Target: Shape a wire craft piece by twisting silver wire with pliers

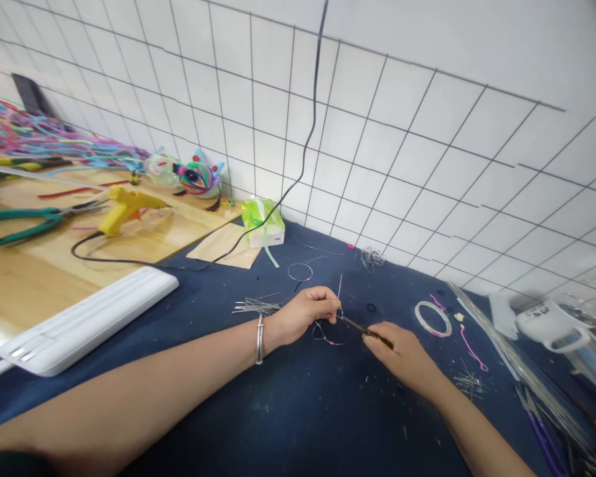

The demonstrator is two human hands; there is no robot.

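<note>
My left hand (308, 313) is closed in a pinch on a thin silvery wire (340, 286), which stands up past the fingertips. Below those fingers hangs a thin wire loop (330, 342) with a pink bit on it; whether it joins the pinched wire is too small to tell. My right hand (400, 348) is wrapped around slim pliers (356, 326), their dark jaws reaching the wire beside my left fingertips. Most of the handles is hidden in the palm. Behind my left hand lies another wire ring (300, 271), and a bundle of cut wires (255, 305) is near that wrist.
A long white lamp (94, 321) lies left on the dark cloth. Beyond it are a yellow glue gun (124, 209), whose cord crosses the table, and green-handled pliers (30, 222). To the right are a white roll (433, 319), purple scissors (541, 427) and a white mug (551, 328).
</note>
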